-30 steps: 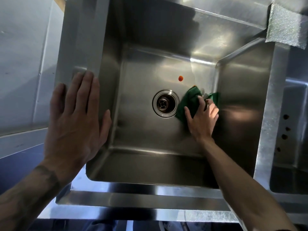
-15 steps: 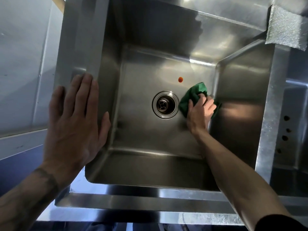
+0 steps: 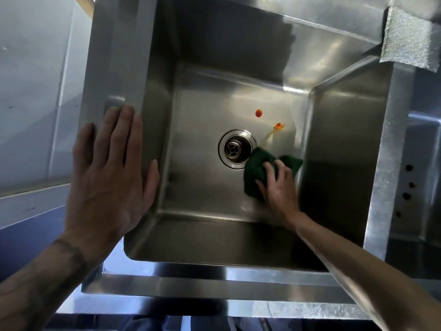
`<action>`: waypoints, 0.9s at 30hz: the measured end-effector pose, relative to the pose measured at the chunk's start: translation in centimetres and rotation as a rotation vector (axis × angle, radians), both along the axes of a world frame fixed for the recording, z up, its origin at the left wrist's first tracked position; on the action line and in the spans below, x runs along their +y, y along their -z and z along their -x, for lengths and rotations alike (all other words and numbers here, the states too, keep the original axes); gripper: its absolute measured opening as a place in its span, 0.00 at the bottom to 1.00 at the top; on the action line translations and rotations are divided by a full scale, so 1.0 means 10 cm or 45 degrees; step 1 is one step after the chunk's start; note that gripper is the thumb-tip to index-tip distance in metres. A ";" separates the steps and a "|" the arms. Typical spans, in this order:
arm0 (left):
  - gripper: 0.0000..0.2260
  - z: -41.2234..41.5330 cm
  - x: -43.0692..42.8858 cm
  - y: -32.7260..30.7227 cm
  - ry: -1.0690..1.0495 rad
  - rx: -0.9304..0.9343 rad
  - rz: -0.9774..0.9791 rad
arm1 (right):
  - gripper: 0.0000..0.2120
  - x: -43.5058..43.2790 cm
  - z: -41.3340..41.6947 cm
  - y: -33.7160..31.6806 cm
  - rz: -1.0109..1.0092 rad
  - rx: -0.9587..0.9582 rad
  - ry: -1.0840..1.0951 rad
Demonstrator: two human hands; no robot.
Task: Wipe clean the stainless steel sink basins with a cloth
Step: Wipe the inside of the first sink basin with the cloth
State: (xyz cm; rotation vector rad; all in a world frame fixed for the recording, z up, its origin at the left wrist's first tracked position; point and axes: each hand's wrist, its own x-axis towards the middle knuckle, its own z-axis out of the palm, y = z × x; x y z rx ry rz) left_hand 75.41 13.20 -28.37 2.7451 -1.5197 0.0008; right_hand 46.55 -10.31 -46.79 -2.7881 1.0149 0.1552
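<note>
A deep stainless steel sink basin (image 3: 195, 192) fills the view, with a round drain (image 3: 235, 149) in the middle of its floor. My right hand (image 3: 278, 185) reaches down into it and presses a dark green cloth (image 3: 256, 173) onto the floor just right of the drain, fingers curled over the cloth. Two orange-red spots lie beyond the cloth: a round one (image 3: 258, 113) and a smeared one (image 3: 278, 126) with a faint streak toward the cloth. My left hand (image 3: 107, 177) lies flat, fingers straight, on the basin's left rim.
A second basin (image 3: 424, 163) adjoins on the right behind a steel divider (image 3: 386, 163). A grey textured pad (image 3: 410, 37) lies on the far right corner of the rim. A steel wall panel (image 3: 31, 91) stands to the left.
My right hand has dragged the cloth toward me and closer to the drain, uncovering a smeared orange spot. My left hand has stayed on the rim.
</note>
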 end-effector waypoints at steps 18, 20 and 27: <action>0.31 0.00 -0.01 -0.01 -0.001 -0.010 0.009 | 0.27 -0.67 -0.80 -0.04 -0.036 0.027 0.863; 0.31 0.00 0.00 -0.01 -0.002 -0.006 0.007 | 0.26 -0.53 -0.95 -0.06 -0.098 -0.073 0.823; 0.31 -0.01 -0.01 -0.01 -0.009 -0.002 0.000 | 0.24 -0.67 -0.62 -0.10 -0.171 -0.122 0.373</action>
